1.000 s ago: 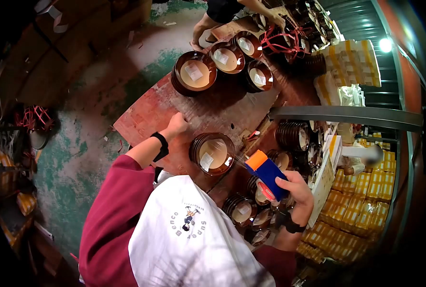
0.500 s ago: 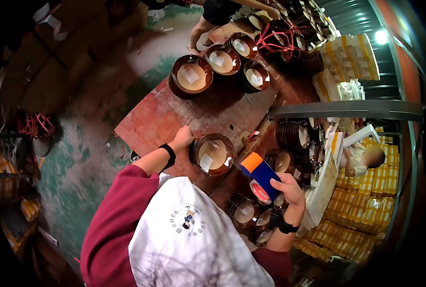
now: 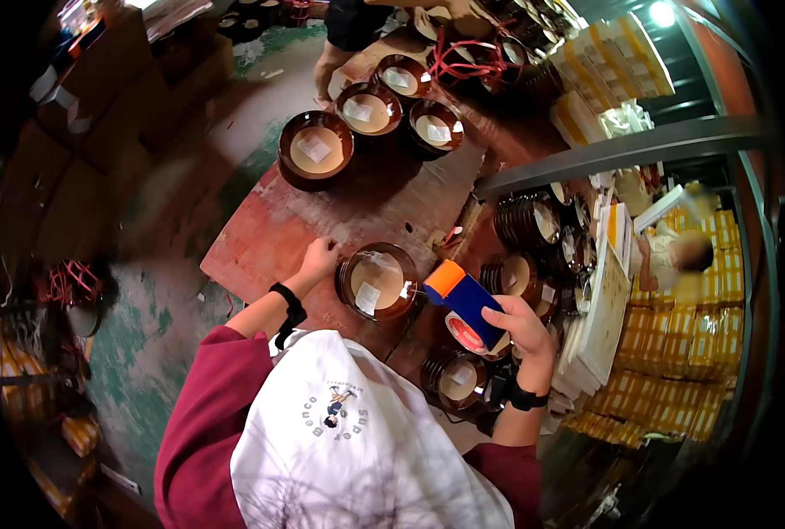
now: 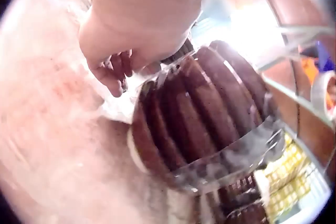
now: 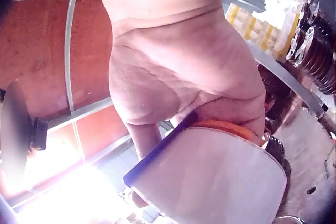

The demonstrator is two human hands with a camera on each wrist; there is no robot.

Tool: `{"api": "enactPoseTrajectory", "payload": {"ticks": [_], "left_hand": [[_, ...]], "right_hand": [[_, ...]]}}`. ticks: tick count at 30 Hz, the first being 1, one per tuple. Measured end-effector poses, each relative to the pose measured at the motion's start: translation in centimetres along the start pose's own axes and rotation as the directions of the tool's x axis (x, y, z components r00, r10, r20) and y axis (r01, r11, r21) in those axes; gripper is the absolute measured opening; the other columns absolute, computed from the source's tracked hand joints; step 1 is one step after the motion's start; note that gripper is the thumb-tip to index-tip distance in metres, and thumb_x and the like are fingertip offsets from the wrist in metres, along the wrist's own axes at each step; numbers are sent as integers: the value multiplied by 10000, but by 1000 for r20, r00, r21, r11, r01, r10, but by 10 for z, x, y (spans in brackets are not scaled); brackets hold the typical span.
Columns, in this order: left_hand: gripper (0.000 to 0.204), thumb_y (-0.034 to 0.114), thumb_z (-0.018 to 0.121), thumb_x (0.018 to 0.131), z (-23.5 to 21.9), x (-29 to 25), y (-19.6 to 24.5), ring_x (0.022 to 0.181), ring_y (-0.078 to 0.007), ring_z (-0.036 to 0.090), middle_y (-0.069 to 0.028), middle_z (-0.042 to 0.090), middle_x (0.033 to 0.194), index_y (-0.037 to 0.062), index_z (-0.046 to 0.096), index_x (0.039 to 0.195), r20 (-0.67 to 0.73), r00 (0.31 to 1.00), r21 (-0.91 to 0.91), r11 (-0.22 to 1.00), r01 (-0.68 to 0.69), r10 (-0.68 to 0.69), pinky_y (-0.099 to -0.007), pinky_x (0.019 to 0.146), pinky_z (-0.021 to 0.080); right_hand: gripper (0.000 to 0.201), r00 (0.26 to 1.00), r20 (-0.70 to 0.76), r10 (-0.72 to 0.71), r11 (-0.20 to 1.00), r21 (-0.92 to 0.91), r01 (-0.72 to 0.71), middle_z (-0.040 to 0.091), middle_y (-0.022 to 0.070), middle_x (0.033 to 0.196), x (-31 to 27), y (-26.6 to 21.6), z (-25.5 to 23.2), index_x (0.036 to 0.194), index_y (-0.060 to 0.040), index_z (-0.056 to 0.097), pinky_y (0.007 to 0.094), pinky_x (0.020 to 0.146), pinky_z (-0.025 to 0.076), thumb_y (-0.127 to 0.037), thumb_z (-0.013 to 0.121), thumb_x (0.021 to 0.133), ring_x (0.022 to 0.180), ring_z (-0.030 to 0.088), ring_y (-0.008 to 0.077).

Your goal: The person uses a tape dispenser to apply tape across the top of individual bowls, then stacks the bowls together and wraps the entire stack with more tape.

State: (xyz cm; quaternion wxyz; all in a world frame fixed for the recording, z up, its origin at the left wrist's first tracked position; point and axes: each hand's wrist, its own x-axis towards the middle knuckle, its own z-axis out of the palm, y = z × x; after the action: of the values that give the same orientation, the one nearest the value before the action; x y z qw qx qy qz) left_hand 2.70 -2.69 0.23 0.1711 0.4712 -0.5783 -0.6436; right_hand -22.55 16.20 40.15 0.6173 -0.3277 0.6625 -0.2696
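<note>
A stack of brown-glazed bowls (image 3: 377,280) with pale insides and a paper slip stands on the reddish board (image 3: 260,234). At the stack's left rim is my left hand (image 3: 320,257), fingers curled and pinching clear tape; in the left wrist view a clear tape strip (image 4: 231,158) also lies across the bowls' sides. My right hand (image 3: 523,324) grips a blue tape dispenser (image 3: 470,304) with an orange head, just right of the stack. Stretched tape shows between dispenser and rim. The right wrist view has the dispenser's flat side filling the bottom, with fingers wrapped behind it.
Several more bowl stacks (image 3: 316,150) stand at the board's far end, and others (image 3: 529,220) along the right. A grey metal bar (image 3: 621,163) crosses at right. Beyond are yellow-taped packages (image 3: 674,353) and a seated person (image 3: 672,254). Another person's leg (image 3: 326,70) shows at the top.
My left hand has come down close to the stack's left rim. The dispenser in my right hand has moved left, nearer the bowls. The head view has shifted.
</note>
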Motion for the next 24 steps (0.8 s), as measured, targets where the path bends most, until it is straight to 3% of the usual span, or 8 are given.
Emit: {"api": "enactPoseTrajectory", "payload": {"ticks": [1,4,7,11,19,22,24], "left_hand": [[396,350,623,1001,2,3,-3,910,-263,711,-126,749,1008,-18,708,1121,55,996,-214,973,81,-71,-394,817,562],[529,435,467,1080,6,-7,-3,1093,-247,658,-100,698,1213,-19,650,1282,193,977,-372,914,160,-92,-403,964,516],[637,507,448,1067,0,-38,32,1183,-222,599,-156,659,1300,-50,633,1315,186,979,-390,908,154,-86,-367,1030,443],[692,551,450,1054,4,-22,-10,1184,-210,583,-145,647,1314,-53,606,1353,166,970,-370,901,228,-177,-353,1035,434],[723,645,468,1011,-9,-47,0,1056,-171,594,-43,671,1186,2,662,1277,251,931,-300,893,335,-265,-341,949,460],[726,637,396,1037,-14,-48,3,1189,-230,584,-115,625,1344,44,580,1414,293,904,-257,886,387,-310,-385,1047,442],[720,635,399,1037,-16,-47,2,1149,-227,594,-111,634,1321,48,582,1412,304,904,-254,888,382,-302,-381,1031,453]], "right_hand": [[332,1000,5,-6,1000,-4,6,682,2,982,0,4,-2,1113,70,678,245,813,478,-240,646,995,873,582,76],[312,1000,10,-4,1000,10,3,679,-4,975,-2,9,-3,1086,67,682,248,809,480,-230,642,998,866,579,72],[308,1000,16,-2,1000,27,1,684,5,994,-3,19,-7,1105,65,677,248,813,486,-221,653,994,869,590,73],[300,1000,8,-13,998,56,12,681,-3,989,-4,24,-6,1095,57,684,247,816,477,-223,654,994,870,580,71],[304,999,-16,-28,999,35,29,676,-3,967,-3,41,-12,1064,60,684,247,800,476,-234,641,1003,855,575,73],[286,998,-14,-57,996,64,57,675,5,939,-2,41,-9,1030,61,682,251,764,487,-220,635,1004,826,578,76],[287,998,-15,-64,995,75,65,676,7,941,-3,41,-8,1027,62,680,253,765,488,-220,633,1006,827,582,78]]}}
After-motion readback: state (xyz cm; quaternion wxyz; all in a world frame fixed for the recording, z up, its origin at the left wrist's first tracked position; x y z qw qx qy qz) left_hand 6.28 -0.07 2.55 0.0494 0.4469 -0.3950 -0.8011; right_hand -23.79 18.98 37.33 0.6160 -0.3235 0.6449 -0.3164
